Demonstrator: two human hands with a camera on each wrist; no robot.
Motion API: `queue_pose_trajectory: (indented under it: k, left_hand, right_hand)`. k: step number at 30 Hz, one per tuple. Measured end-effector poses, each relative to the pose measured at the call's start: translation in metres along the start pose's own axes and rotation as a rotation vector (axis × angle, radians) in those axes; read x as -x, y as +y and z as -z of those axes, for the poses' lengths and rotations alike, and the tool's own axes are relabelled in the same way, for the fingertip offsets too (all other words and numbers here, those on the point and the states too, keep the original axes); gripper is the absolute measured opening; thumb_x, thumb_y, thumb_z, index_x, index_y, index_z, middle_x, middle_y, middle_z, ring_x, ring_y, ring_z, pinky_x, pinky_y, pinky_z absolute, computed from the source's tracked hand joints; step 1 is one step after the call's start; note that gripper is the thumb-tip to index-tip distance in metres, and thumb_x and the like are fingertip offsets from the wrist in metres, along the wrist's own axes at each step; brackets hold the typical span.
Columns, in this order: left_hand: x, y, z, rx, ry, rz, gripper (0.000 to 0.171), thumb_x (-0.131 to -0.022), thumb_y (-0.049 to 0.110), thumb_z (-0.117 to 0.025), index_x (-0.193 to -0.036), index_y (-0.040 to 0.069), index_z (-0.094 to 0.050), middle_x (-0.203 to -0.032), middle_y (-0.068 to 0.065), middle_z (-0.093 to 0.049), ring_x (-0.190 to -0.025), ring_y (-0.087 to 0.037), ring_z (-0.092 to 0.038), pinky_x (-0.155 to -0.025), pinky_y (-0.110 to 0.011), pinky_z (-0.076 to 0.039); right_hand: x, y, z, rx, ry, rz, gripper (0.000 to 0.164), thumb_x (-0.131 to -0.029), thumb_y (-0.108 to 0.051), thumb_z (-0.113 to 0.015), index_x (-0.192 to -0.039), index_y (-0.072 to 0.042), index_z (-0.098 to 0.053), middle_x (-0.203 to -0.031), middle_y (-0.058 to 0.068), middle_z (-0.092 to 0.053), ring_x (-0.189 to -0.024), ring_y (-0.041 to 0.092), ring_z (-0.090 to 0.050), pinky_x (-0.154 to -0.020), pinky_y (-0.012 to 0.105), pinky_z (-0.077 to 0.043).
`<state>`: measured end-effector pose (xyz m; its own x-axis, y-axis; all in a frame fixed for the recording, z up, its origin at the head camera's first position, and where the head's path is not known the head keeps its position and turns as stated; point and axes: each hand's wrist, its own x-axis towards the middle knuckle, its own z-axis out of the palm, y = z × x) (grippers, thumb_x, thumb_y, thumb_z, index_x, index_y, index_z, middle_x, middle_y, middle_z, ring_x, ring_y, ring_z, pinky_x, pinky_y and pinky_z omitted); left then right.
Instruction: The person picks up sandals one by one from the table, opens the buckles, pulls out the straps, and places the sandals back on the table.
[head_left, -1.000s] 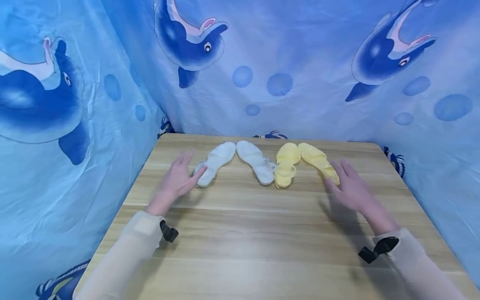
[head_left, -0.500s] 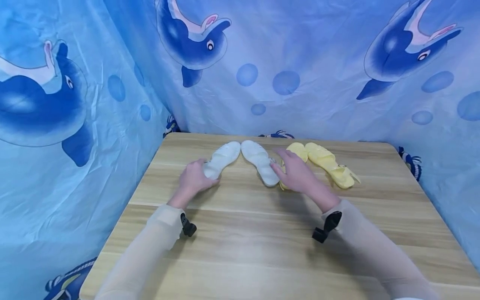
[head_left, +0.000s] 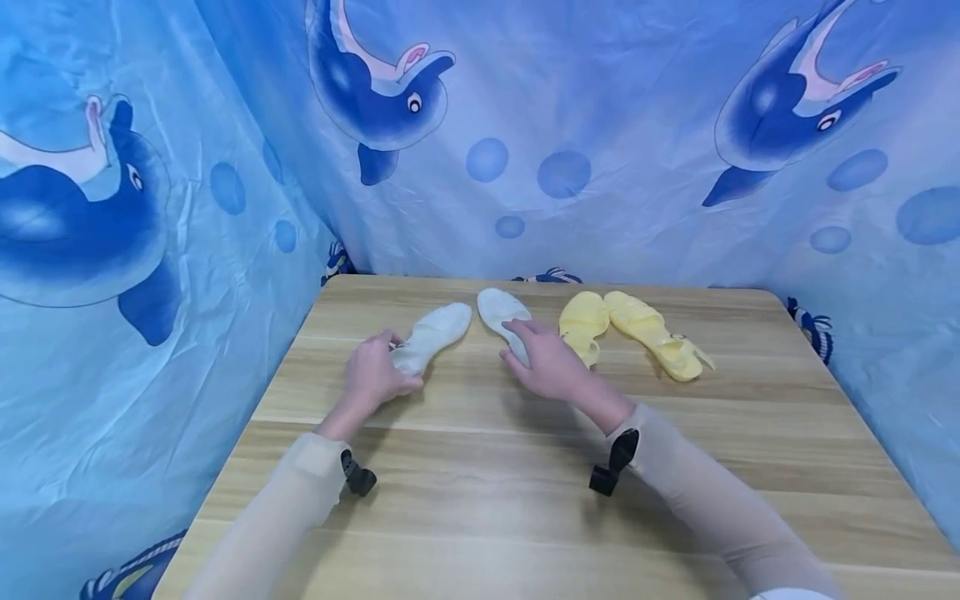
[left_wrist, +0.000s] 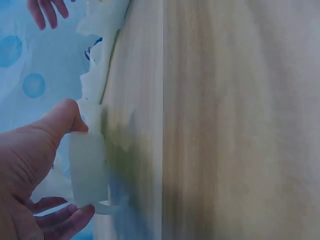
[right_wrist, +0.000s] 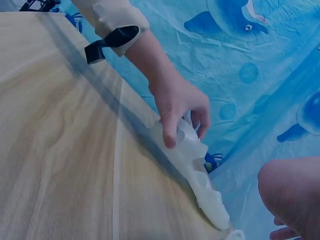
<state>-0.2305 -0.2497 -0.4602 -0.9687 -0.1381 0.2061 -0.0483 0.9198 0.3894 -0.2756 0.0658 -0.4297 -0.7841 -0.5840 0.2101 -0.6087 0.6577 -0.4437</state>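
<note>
Two white sandals lie near the table's far edge. My left hand point(head_left: 371, 371) pinches the heel end of the left white sandal point(head_left: 444, 325) between thumb and fingers; its heel point(left_wrist: 89, 167) faces the camera in the left wrist view, and a shadow falls below it. Over the heel half of the right white sandal point(head_left: 497, 307) hovers my right hand point(head_left: 551, 367), thumb and fingers spread on its two sides. In the left wrist view those fingers point(left_wrist: 47, 12) hang apart from the sandal. The right hand covers that sandal's heel in the head view.
A yellow sandal point(head_left: 581, 321) lies right beside my right hand, and a second yellow sandal point(head_left: 648, 329) angles away with its strap sticking out. Blue dolphin-print cloth point(head_left: 525, 150) hangs behind and beside the wooden table point(head_left: 465, 500).
My right hand has swept left from the yellow sandals to the right white sandal. My left hand took hold of the left white sandal, which has shifted slightly nearer and away from its mate.
</note>
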Motion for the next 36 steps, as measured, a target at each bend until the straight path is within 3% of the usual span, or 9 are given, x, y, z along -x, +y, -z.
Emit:
queue_pose_trajectory:
  k: [9,15,18,21,26,31,36]
  left_hand:
    - [0.032,0.001,0.023,0.049,-0.036,-0.085,0.064,-0.062,0.038,-0.095,-0.115,0.011,-0.073,-0.111,-0.014,-0.079,-0.095,-0.03,-0.073,-0.08,-0.048,-0.061]
    - [0.057,0.01,0.041,0.156,-0.032,-0.289,0.058,-0.06,0.032,-0.095,-0.11,0.011,-0.075,-0.103,-0.006,-0.08,-0.087,-0.02,-0.074,-0.073,-0.036,-0.063]
    - [0.069,0.021,0.049,0.202,-0.011,-0.41,0.06,-0.055,0.03,-0.096,-0.109,0.012,-0.076,-0.1,-0.003,-0.08,-0.085,-0.016,-0.073,-0.068,-0.031,-0.063]
    - [0.078,0.036,0.052,0.245,-0.011,-0.491,0.064,-0.053,0.028,-0.097,-0.111,0.012,-0.075,-0.102,-0.001,-0.079,-0.087,-0.015,-0.073,-0.063,-0.026,-0.062]
    - [0.082,0.059,0.042,0.288,-0.041,-0.567,0.067,-0.052,0.028,-0.097,-0.113,0.012,-0.074,-0.105,-0.001,-0.079,-0.088,-0.015,-0.073,-0.059,-0.017,-0.058]
    - [0.082,0.079,0.017,0.3,-0.065,-0.637,0.067,-0.052,0.03,-0.096,-0.113,0.012,-0.075,-0.105,0.002,-0.079,-0.09,-0.011,-0.073,-0.067,-0.016,-0.059]
    - [0.084,0.097,-0.011,0.246,-0.088,-0.716,0.067,-0.052,0.034,-0.096,-0.112,0.014,-0.074,-0.105,0.005,-0.078,-0.089,-0.007,-0.072,-0.077,-0.021,-0.061]
  right_hand:
    - [0.008,0.002,0.005,0.012,0.0,0.004,0.056,-0.109,-0.039,-0.056,-0.156,-0.01,-0.05,-0.155,0.02,-0.057,-0.144,0.039,-0.056,-0.118,0.056,-0.05]
    - [0.017,0.006,0.011,0.008,0.015,0.004,0.056,-0.108,-0.035,-0.059,-0.156,-0.007,-0.05,-0.156,0.02,-0.056,-0.144,0.039,-0.056,-0.119,0.055,-0.049]
    - [0.024,0.008,0.016,0.021,0.027,0.006,0.055,-0.108,-0.034,-0.06,-0.155,-0.007,-0.051,-0.157,0.021,-0.055,-0.145,0.039,-0.055,-0.119,0.054,-0.049]
    - [0.031,0.007,0.022,0.032,0.041,0.01,0.053,-0.107,-0.031,-0.06,-0.154,-0.007,-0.053,-0.157,0.021,-0.056,-0.145,0.039,-0.055,-0.119,0.055,-0.049]
    - [0.044,0.002,0.036,0.023,0.059,0.03,0.046,-0.107,-0.029,-0.062,-0.148,-0.008,-0.059,-0.151,0.017,-0.062,-0.141,0.038,-0.059,-0.116,0.055,-0.052]
    - [0.057,-0.002,0.043,0.044,0.065,0.07,0.04,-0.104,-0.026,-0.067,-0.138,-0.007,-0.067,-0.141,0.017,-0.069,-0.133,0.036,-0.065,-0.11,0.053,-0.056]
    - [0.066,-0.005,0.04,0.024,0.049,0.124,0.025,-0.1,-0.019,-0.071,-0.121,-0.005,-0.075,-0.116,0.012,-0.078,-0.104,0.024,-0.075,-0.089,0.037,-0.065]
